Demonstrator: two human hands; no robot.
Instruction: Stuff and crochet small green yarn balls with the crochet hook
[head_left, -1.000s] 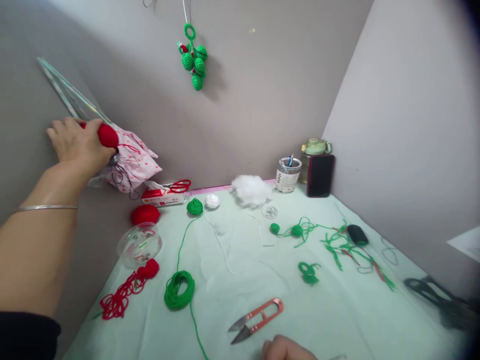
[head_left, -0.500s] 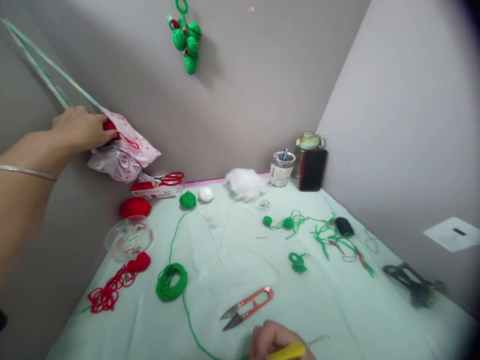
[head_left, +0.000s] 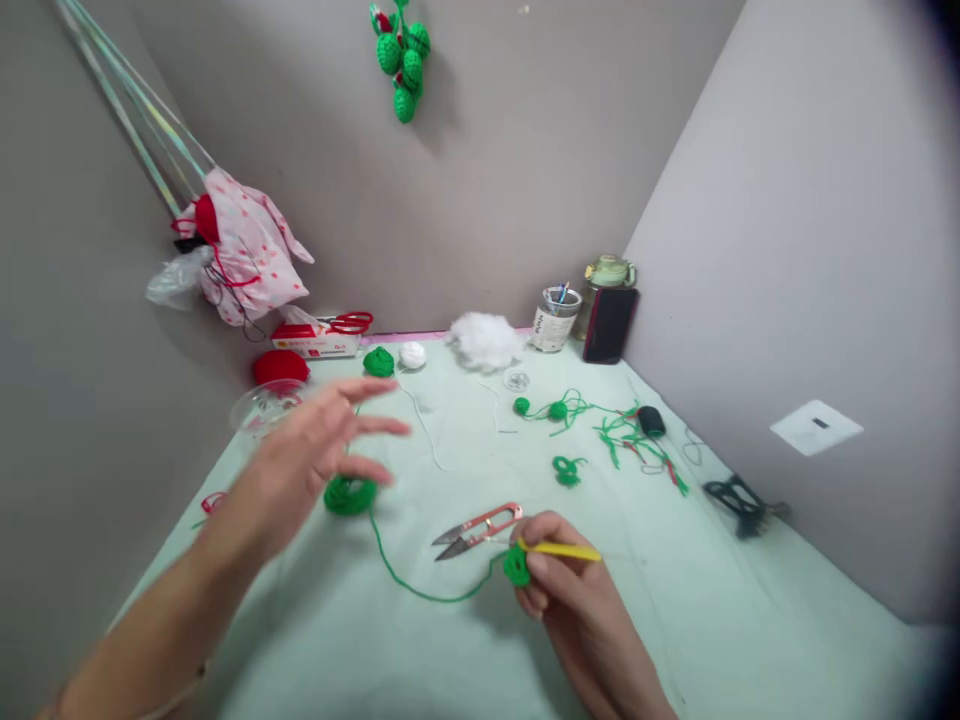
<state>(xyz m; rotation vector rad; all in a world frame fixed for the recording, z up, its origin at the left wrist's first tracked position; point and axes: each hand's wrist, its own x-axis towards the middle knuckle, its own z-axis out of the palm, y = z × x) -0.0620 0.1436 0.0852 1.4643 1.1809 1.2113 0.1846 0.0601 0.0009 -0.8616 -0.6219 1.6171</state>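
Note:
My left hand [head_left: 319, 450] hangs over the left half of the table with its fingers spread and nothing in them. Below its fingertips lies a coil of green yarn [head_left: 351, 497], partly covered. My right hand [head_left: 559, 575] pinches a crochet hook with a yellow handle [head_left: 566, 551] together with a small green crocheted piece [head_left: 516, 566]. A green strand [head_left: 439, 599] runs from the coil across the cloth to that piece. Just left of my right hand rest orange thread snips [head_left: 480, 530], blades pointing left.
A pink dotted bag [head_left: 251, 250] hangs at the left wall above a box with red scissors [head_left: 351, 322]. White stuffing [head_left: 486, 340], a pen tin [head_left: 555, 320] and a phone [head_left: 610, 325] stand along the back. Green yarn scraps [head_left: 622, 437] and black scissors [head_left: 742, 500] lie right.
My left hand has come away from the hanging bag, down and right over the table, its fingers now spread. My right hand has moved up into view, showing the green crocheted piece.

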